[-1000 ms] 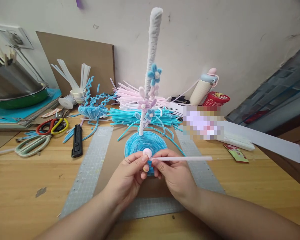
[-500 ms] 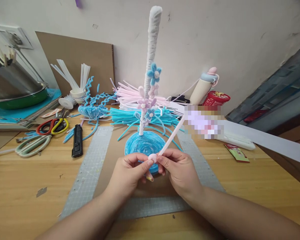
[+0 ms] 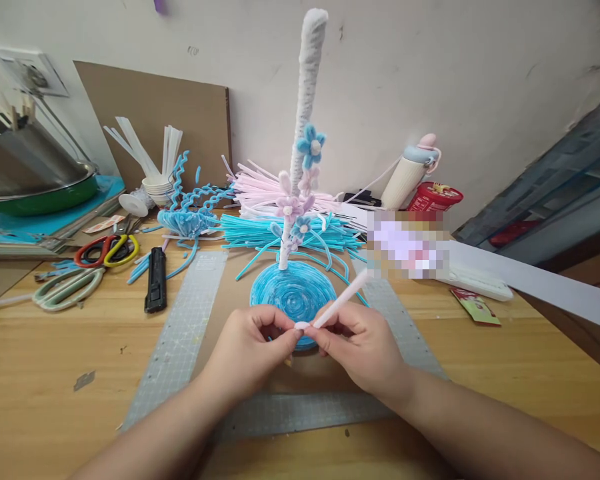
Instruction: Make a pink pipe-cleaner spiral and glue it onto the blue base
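Note:
Between my two hands is a pale pink pipe cleaner (image 3: pixel 343 298), its lower end bent into a small coil and its free end slanting up to the right. My left hand (image 3: pixel 253 340) pinches the coil between thumb and fingertips. Close beside it, my right hand (image 3: pixel 363 343) grips the pipe cleaner where the straight part starts. Just behind the hands lies a round blue base (image 3: pixel 293 287) of coiled pipe cleaner. From its back edge rises a white wrapped post (image 3: pixel 307 80) bearing a blue flower (image 3: pixel 311 145) and a pink flower (image 3: pixel 289 208), among other small ones.
A grey cutting mat (image 3: pixel 180 347) with brown board lies under the work. To the left are a black utility knife (image 3: pixel 155 280), scissors (image 3: pixel 70 288) and a blue curly piece (image 3: pixel 187 221). Behind lie blue pipe cleaners (image 3: pixel 290 233) and pink ones (image 3: pixel 260 190); a bottle (image 3: pixel 405 177) stands right.
The coiled end has turned from facing me to nearly edge-on and sits slightly lower. The free end of the pipe cleaner has dropped and reaches less far up. Both hands stay together.

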{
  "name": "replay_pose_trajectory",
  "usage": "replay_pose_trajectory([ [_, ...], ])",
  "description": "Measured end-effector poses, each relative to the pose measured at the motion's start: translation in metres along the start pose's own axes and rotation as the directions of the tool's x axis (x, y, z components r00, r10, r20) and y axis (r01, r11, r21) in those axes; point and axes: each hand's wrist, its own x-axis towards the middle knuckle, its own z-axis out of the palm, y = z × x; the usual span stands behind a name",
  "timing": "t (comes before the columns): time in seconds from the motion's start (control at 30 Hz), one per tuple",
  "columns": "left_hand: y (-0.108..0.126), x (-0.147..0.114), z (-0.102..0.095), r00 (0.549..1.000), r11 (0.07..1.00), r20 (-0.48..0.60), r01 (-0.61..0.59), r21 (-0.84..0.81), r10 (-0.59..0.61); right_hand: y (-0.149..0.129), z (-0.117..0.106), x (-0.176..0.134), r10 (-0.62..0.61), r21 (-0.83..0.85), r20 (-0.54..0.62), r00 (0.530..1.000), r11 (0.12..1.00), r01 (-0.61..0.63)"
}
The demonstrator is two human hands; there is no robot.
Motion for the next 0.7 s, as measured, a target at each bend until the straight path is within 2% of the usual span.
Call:
replay_pose_trajectory([
  [0.03, 0.000, -0.001, 0.001, 0.999, 0.999, 0.017, 0.029, -0.032, -0.029, 0.000, 0.001, -0.002, -0.046, -0.055, -0.012, 0.999, 0.997, 0.045],
  [0.1, -0.001, -0.001, 0.002, 0.998, 0.995, 0.051, 0.049, -0.083, -0.045, 0.001, 0.002, -0.003, -0.057, -0.064, -0.007, 0.998, 0.996, 0.056],
  [0.2, -0.004, -0.001, 0.002, 0.994, 0.987, 0.108, 0.034, -0.157, -0.017, 0.000, 0.004, 0.001, 0.056, 0.138, 0.043, 0.998, 0.989, -0.061],
  [0.27, -0.006, 0.001, 0.000, 0.990, 0.974, 0.143, 0.024, -0.226, 0.009, 0.001, 0.004, 0.004, 0.134, 0.282, 0.110, 0.985, 0.946, -0.160],
  [0.33, -0.008, 0.002, -0.001, 0.986, 0.960, 0.164, 0.023, -0.277, 0.024, 0.002, 0.003, 0.007, 0.185, 0.358, 0.183, 0.966, 0.902, -0.240],
  [0.43, -0.008, 0.004, -0.002, 0.985, 0.958, 0.170, 0.049, -0.283, 0.000, 0.004, 0.001, 0.008, 0.214, 0.320, 0.243, 0.946, 0.903, -0.286],
  [0.53, -0.007, 0.004, -0.001, 0.985, 0.968, 0.171, 0.072, -0.239, -0.031, 0.003, -0.001, 0.007, 0.224, 0.239, 0.220, 0.949, 0.931, -0.275],
  [0.7, -0.005, 0.002, -0.003, 0.981, 0.982, 0.190, 0.069, -0.177, -0.034, 0.002, -0.002, 0.008, 0.264, 0.280, 0.274, 0.925, 0.898, -0.339],
])
